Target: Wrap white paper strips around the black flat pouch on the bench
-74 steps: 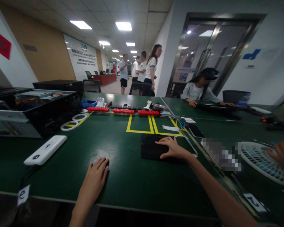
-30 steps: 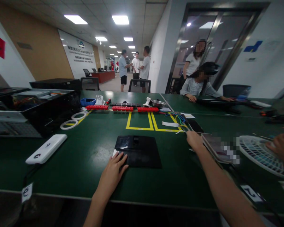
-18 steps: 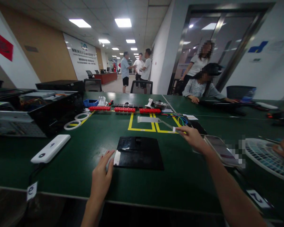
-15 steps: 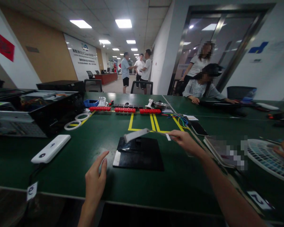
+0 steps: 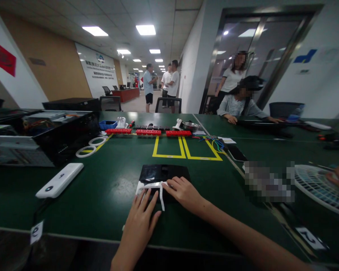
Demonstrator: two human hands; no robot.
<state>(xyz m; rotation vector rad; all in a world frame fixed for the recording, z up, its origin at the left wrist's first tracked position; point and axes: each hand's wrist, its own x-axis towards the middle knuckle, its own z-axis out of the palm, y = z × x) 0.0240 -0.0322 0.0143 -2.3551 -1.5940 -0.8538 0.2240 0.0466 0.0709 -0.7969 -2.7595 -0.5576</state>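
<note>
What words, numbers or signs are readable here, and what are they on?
"6" or "9", depending on viewing direction: white device.
"6" or "9", likewise: paper tag below it.
Seemingly "2": white label at lower right.
Wall sign: lettering too small to read.
Red banner: too blurred to read.

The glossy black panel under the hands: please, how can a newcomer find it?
On the dark green tabletop, find the yellow tape outlines. Nearer, the left hand and right hand cover part of the glossy black panel; its breadth and colour distinguish it from the narrow white strip over it.
</note>
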